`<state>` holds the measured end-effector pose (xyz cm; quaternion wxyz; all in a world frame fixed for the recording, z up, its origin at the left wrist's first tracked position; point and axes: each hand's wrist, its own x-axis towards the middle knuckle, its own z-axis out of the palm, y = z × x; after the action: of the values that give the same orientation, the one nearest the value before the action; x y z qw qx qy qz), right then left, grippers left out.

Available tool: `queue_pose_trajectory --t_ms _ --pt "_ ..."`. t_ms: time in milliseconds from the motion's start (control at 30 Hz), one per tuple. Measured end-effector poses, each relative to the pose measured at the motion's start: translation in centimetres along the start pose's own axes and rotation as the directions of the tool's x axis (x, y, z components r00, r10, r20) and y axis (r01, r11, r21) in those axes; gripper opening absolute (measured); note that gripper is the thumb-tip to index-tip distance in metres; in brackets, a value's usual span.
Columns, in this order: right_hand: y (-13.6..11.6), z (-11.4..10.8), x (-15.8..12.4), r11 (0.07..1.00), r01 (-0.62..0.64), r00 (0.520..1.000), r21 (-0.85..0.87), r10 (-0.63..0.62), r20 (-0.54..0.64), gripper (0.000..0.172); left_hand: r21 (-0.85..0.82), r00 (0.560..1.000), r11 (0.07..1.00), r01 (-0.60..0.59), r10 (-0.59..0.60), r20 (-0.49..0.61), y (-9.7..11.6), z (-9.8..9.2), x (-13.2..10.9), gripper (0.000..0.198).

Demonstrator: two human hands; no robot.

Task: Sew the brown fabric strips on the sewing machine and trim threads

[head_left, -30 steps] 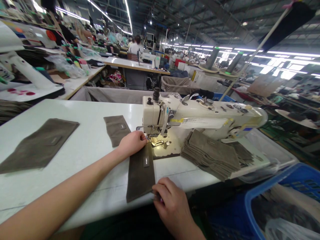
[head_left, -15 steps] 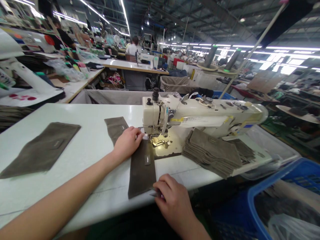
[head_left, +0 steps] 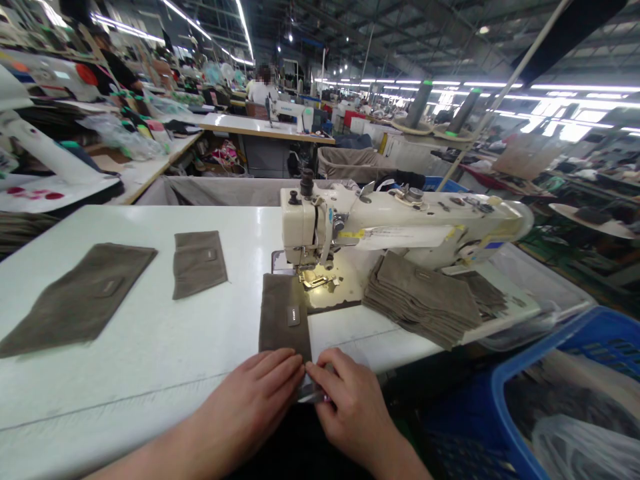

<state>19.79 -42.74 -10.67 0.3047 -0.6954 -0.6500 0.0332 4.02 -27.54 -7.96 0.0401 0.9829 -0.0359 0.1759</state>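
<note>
A grey-brown fabric piece (head_left: pixel 277 330) with a small label patch (head_left: pixel 293 316) lies at the sewing machine (head_left: pixel 305 230), its far end beside the presser foot. My left hand (head_left: pixel 257 390) rests on the near end of this piece, fingers together and closed over its edge. Against those fingertips, my right hand (head_left: pixel 353 403) is closed at the fabric's near right corner. It grips a small pointed metal tool, like thread snips, mostly hidden by the fingers; a bit of purple shows there.
On the table's left lie a larger fabric piece (head_left: pixel 83 300) and a smaller one (head_left: pixel 200 262). A stack of matching pieces (head_left: pixel 420 297) sits right of the needle. A blue plastic basket (head_left: pixel 500 393) stands at the lower right. Another table (head_left: pixel 220 122) and a person (head_left: pixel 263 92) are beyond.
My left hand has come from the fabric's far end by the needle down to its near edge, next to my right hand. The smaller piece lies further left and flatter.
</note>
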Motion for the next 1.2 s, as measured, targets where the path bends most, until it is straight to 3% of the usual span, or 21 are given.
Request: queue_pose_trajectory --t_ms 167,500,1200 --pt "0.1 -0.1 0.3 1.000 -0.012 1.000 -0.008 0.012 0.029 0.046 0.068 0.999 0.997 -0.033 0.035 -0.027 0.4 1.2 -0.8 0.035" --pt "0.2 -0.1 1.7 0.997 -0.061 0.996 -0.042 0.063 0.057 0.041 0.031 0.999 0.999 -0.033 0.033 -0.022 -0.4 0.4 0.2 0.033" --pt "1.7 0.0 6.9 0.989 -0.062 0.994 -0.136 0.073 0.076 0.031 0.003 0.999 1.000 -0.016 0.016 0.033 -5.4 0.1 2.6 0.029"
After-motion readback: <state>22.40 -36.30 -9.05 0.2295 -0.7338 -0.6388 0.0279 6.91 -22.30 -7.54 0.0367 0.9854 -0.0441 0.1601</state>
